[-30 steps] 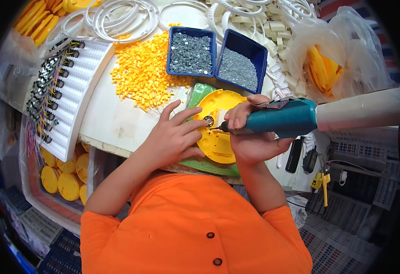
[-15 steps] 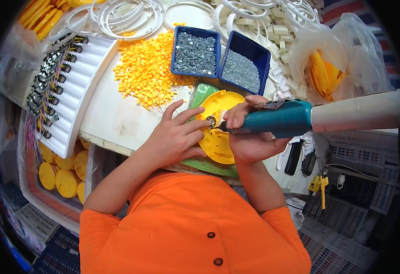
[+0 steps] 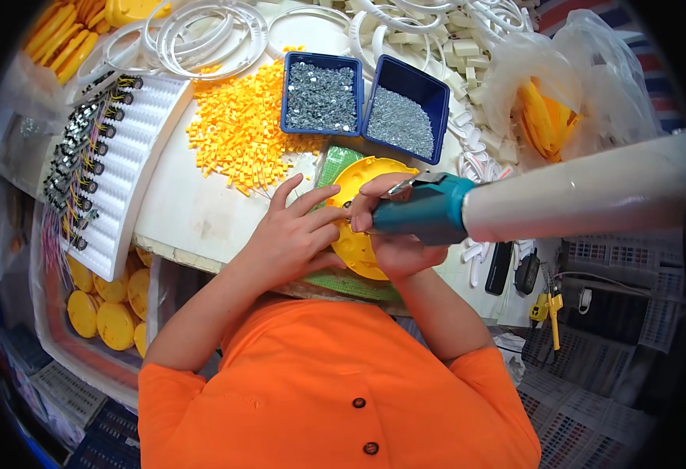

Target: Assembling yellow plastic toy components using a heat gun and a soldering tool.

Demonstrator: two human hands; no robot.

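Note:
My right hand point(image 3: 402, 252) is wrapped around a teal electric screwdriver point(image 3: 430, 209) with a long pale wrapped rear end. Its tip points left over a round yellow plastic housing point(image 3: 357, 252), close to a small dark round part mostly hidden by fingers. My left hand point(image 3: 292, 238) lies with fingers spread at the housing's left side. Its index fingertip reaches to the spot by the screwdriver's tip. Beneath the housing is a green mat point(image 3: 339, 162). The right hand and tool cover the housing's right part.
Behind the housing stand two blue bins of small metal parts, one darker point(image 3: 322, 98) and one lighter point(image 3: 402, 117). Left of them lies a heap of yellow pieces point(image 3: 237, 125). A white ridged tray point(image 3: 143, 148) holds wired parts. White rings point(image 3: 210, 39) lie at the back.
The screwdriver and my right hand have shifted left, and the tool is angled differently, hiding the small round part more. My left hand keeps its place at the housing.

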